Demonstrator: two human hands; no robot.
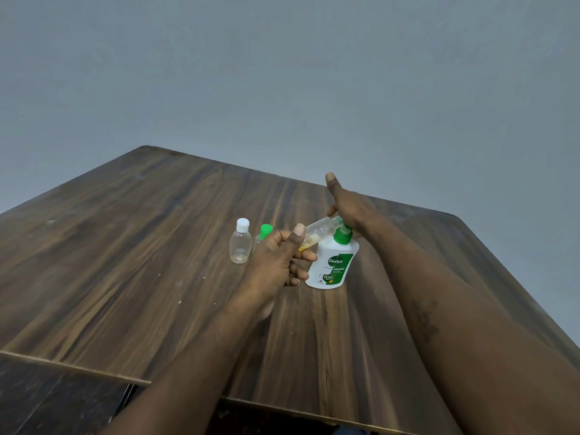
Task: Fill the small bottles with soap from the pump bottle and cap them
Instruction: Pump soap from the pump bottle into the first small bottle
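— Head view, looking down along both arms: what has the left hand [276,262] got?

— A small clear bottle [317,230] with no cap on it. Fingers and thumb are curled round its bottom end. It is tilted, and its open mouth points up and away from that hand, right at the pump spout. A little yellow soap [306,244] has pooled at the low end, just by the thumb.

— And the right hand [345,205]?

— It's laid flat on top of the pump bottle [332,265], palm on the pump head. The one finger I can see is straight, and the thumb sticks up. It isn't wrapped round anything, only resting there. I can't tell if the pump is pushed down.

— Where does the pump bottle sit?

— Upright on the table [157,246], directly under the right hand. It's white, with a green collar [342,237] and a green label. The left hand's fingertips are just beside its shoulder.

— Any other small bottles?

— Two, both upright and capped, beyond the left hand. The green-capped bottle [265,230] is half hidden behind the knuckles. The white-capped bottle [240,243] stands to that hand's outer side, clear of it, and looks empty.

— Are those two touching?

— They're close, side by side, but I can't tell.
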